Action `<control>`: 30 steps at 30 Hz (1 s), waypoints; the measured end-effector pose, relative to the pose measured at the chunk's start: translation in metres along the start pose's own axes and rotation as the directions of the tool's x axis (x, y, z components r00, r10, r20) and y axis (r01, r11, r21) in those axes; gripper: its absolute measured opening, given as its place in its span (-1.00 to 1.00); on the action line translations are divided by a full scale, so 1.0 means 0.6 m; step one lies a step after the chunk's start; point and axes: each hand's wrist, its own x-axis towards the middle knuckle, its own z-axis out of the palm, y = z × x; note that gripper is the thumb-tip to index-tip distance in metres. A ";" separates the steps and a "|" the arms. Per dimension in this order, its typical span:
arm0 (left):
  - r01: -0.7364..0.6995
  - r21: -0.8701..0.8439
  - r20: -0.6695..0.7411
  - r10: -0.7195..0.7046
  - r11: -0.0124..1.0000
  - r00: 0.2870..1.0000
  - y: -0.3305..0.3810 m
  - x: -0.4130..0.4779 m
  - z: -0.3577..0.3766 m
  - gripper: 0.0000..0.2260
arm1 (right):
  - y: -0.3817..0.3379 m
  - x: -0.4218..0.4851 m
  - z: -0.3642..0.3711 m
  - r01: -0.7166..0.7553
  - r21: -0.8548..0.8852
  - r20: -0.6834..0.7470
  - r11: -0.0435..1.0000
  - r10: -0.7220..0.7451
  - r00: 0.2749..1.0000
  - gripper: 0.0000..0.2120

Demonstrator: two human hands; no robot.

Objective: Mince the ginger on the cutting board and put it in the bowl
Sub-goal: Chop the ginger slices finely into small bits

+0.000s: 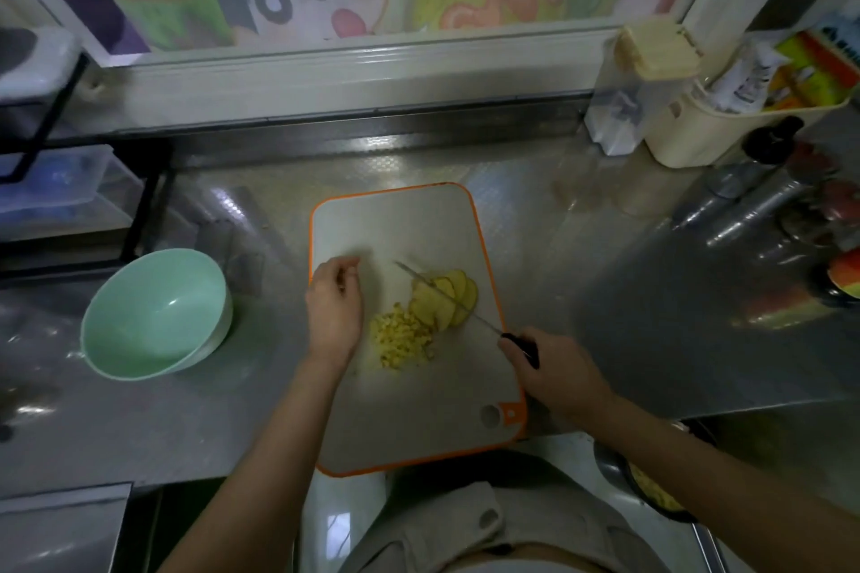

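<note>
- Ginger slices [446, 298] are lying beside the minced pile [402, 342] on the cutting board [395, 223]; mincing is looking half done
- Right hand [554, 379] is grasping the knife [484, 322]; left hand [332, 309] is sitting released
- Next cut is probably needing that hand steadying slices

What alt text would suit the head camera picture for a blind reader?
A person's right hand holds a knife over ginger slices on an orange-edged cutting board, beside minced ginger. The left hand, loosely curled, is above the board; a green bowl stands left.
</note>
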 end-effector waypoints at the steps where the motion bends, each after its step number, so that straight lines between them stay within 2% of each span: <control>1: 0.022 0.011 0.023 -0.022 1.000 1.000 -0.002 0.001 0.007 -0.84 | -0.001 0.000 0.000 -0.031 0.073 -0.003 0.997 0.032 0.999 -0.73; 3: 0.020 0.067 0.150 -0.029 0.998 0.988 0.002 -0.002 0.029 -0.79 | 0.001 0.003 0.002 -0.090 0.152 -0.016 0.984 0.094 0.995 -0.72; 7: -0.034 0.353 0.408 -0.121 0.935 0.905 0.028 -0.011 0.082 -0.38 | -0.004 0.013 0.006 -0.169 0.205 -0.023 0.964 0.177 0.984 -0.62; 9: -0.061 0.444 0.472 -0.176 0.894 0.864 0.042 -0.012 0.103 -0.24 | -0.008 0.015 0.006 -0.181 0.187 -0.033 0.966 0.191 0.981 -0.62; 11: -0.055 0.479 0.483 -0.210 0.876 0.850 0.049 -0.012 0.120 -0.21 | -0.013 0.017 0.007 -0.185 0.205 -0.028 0.961 0.195 0.980 -0.66; 16: 0.041 0.426 0.469 -0.259 0.904 0.845 0.051 -0.001 0.131 -0.32 | -0.016 0.024 0.019 -0.191 0.277 -0.026 0.942 0.206 0.978 -0.67; 20: 0.130 0.292 0.476 -0.262 0.948 0.840 0.053 0.003 0.129 -0.42 | -0.015 0.030 0.021 -0.196 0.290 -0.022 0.937 0.211 0.977 -0.60; 24: 0.153 0.179 0.464 -0.220 0.972 0.858 0.052 0.001 0.125 -0.66 | -0.012 0.037 0.020 -0.207 0.309 -0.004 0.928 0.219 0.976 -0.63; 27: 0.147 0.102 0.426 -0.177 0.984 0.887 0.042 -0.001 0.119 -0.73 | -0.013 0.041 0.017 -0.222 0.314 -0.007 0.923 0.236 0.972 -0.67; 30: 0.085 0.061 0.387 -0.102 0.995 0.916 0.034 -0.002 0.112 -0.80 | -0.011 0.047 0.016 -0.237 0.327 -0.004 0.915 0.252 0.968 -0.60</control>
